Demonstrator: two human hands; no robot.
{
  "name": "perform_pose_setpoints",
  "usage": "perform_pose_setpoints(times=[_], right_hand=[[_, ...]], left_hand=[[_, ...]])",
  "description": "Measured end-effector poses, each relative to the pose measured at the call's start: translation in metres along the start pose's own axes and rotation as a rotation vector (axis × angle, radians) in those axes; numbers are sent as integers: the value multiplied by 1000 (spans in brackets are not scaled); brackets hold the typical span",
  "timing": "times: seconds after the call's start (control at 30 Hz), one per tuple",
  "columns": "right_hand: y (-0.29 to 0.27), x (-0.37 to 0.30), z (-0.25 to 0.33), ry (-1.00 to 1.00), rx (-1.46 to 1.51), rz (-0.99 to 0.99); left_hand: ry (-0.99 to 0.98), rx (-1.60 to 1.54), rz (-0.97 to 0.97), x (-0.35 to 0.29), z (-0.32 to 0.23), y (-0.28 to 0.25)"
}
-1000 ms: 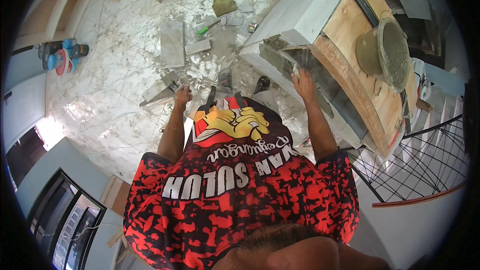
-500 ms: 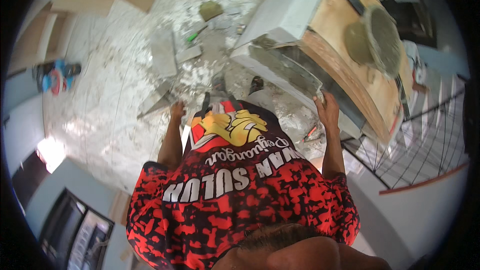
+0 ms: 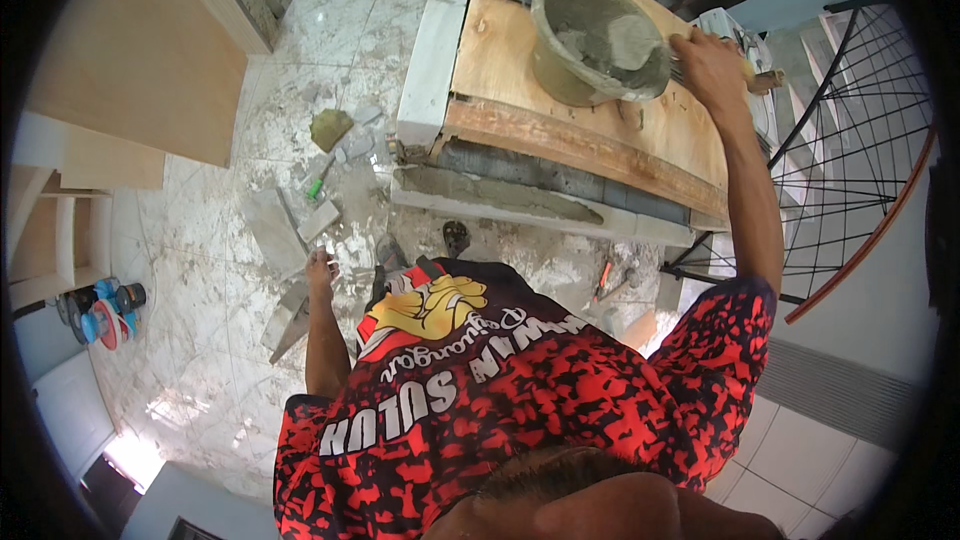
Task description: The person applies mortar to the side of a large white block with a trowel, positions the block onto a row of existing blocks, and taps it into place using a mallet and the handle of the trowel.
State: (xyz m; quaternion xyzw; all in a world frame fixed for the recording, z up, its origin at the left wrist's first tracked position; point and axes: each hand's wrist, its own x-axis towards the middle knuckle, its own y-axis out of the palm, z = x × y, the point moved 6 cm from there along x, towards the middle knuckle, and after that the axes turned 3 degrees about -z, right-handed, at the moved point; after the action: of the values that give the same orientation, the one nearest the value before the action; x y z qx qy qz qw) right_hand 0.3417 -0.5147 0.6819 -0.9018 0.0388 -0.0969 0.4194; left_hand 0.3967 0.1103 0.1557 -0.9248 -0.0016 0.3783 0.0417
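My right hand (image 3: pixel 712 68) reaches over a wooden board top (image 3: pixel 500 50), just right of a round bucket (image 3: pixel 560 65) of wet grey mortar. Its fingers curl downward; a wooden-looking end (image 3: pixel 766 81) shows beyond the hand, but what lies under the fingers is hidden. Low at my left side hangs my left hand (image 3: pixel 321 266), fingers loosely apart and nothing in them. Below the board's front edge, a white ledge (image 3: pixel 520 217) carries a smear of grey mortar.
Broken tile pieces (image 3: pixel 272 225), a green-handled tool (image 3: pixel 320 180) and an orange-handled tool (image 3: pixel 603 280) lie on the dusty floor. A black wire rack (image 3: pixel 850 150) stands at the right. Wooden panels (image 3: pixel 130 60) rise at the left, near a blue-and-red machine (image 3: pixel 105 318).
My view has turned toward the board top and bucket. The right hand has left the white ledge's edge and reached up beside the bucket. My left hand still hangs at my side.
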Motion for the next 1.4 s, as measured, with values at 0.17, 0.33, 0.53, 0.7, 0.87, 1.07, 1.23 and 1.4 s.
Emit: perform_pose_setpoints(times=[0.17, 0.33, 0.53, 0.7, 0.87, 1.07, 1.23, 1.4], right_hand=[[20, 43, 27, -258, -103, -166], [19, 33, 39, -371, 43, -81], [47, 22, 8, -263, 538, 70], [80, 4, -24, 86, 1019, 176], [100, -26, -28, 334, 1382, 114], [80, -61, -30, 616, 1429, -120], [38, -95, 10, 726, 1592, -190], [37, -138, 112, 788, 1682, -55]], left_hand=[[275, 132, -1, -11, 50, -4], [-129, -160, -98, -87, 136, -8], [-296, -117, -205, -127, 202, -5], [-226, -166, -234, -106, 171, 9], [-106, -153, -198, -67, 108, 20], [-98, -90, -75, -20, 86, 14], [-112, 42, -90, -16, 90, 2], [-125, 0, -94, -40, 83, -19]])
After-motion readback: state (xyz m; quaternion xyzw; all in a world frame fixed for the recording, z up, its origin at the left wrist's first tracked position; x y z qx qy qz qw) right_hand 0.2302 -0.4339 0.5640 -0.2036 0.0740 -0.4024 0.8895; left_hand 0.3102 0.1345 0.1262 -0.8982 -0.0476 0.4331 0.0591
